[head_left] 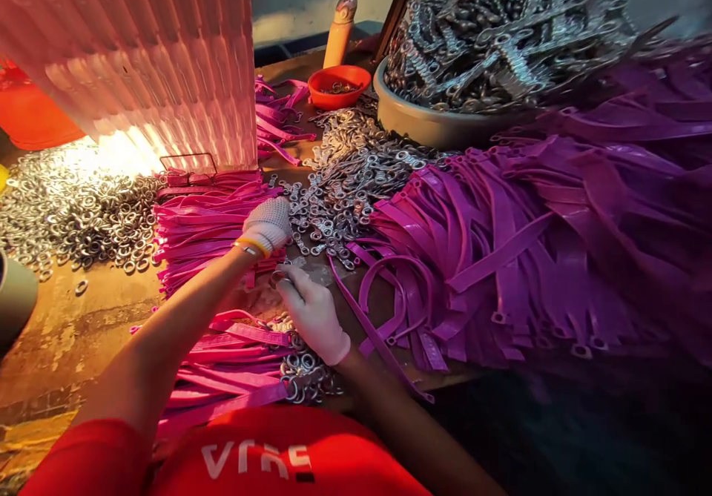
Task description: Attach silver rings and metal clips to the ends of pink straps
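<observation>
Pink straps [197, 223] are lying in a stacked bundle left of the frame's centre, and the left hand [268, 223], in a knit glove, is curling at their right edge, beside a heap of metal links [334, 199]. Its fingertips are facing away, so I cannot tell what, if anything, it is grasping. Just below centre, the right hand [314, 314], in a white glove, is bending its thumb and forefinger toward each other near a small dark piece; whether it is pinching that piece, I cannot tell. Beneath the forearms, a second pink bundle [239, 366] is spreading across the lower middle, with metal rings [305, 374] clustering at its right end. Purple straps [500, 259] are filling the right side. At upper right, a grey basin [423, 121] is holding a mound of metal pieces [500, 44]; at upper centre, a red bowl [320, 94] is sitting before a pale bottle [337, 42]. Loose rings [83, 210] are covering the left side below a ribbed panel [167, 58].
</observation>
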A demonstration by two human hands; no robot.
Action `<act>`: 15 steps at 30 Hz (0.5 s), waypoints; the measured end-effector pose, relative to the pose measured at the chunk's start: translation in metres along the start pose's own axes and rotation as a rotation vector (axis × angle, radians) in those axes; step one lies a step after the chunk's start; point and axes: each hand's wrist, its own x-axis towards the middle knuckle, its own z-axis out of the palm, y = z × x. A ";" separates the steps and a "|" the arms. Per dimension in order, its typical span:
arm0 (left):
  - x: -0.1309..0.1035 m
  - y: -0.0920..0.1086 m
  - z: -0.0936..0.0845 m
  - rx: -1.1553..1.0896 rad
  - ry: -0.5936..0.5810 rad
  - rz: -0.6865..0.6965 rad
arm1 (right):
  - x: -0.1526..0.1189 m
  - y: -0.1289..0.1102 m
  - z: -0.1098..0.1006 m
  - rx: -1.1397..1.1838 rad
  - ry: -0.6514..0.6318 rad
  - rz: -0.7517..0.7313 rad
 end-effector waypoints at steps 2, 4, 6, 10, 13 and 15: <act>-0.033 -0.010 -0.013 -0.004 0.028 0.011 | -0.001 -0.002 -0.002 0.047 0.031 -0.038; -0.073 -0.024 -0.027 -0.159 0.037 0.054 | -0.002 -0.007 -0.005 0.095 0.054 -0.108; -0.113 -0.037 -0.040 -0.463 0.006 0.020 | -0.003 -0.015 -0.007 0.125 0.031 -0.184; -0.176 -0.050 -0.048 -0.942 -0.101 -0.145 | -0.005 -0.037 -0.007 0.013 -0.167 -0.285; -0.202 -0.050 -0.039 -0.972 -0.084 -0.245 | -0.009 -0.054 -0.005 -0.271 -0.262 -0.374; -0.212 -0.050 -0.032 -0.920 -0.067 -0.268 | -0.013 -0.064 -0.004 -0.513 -0.305 -0.451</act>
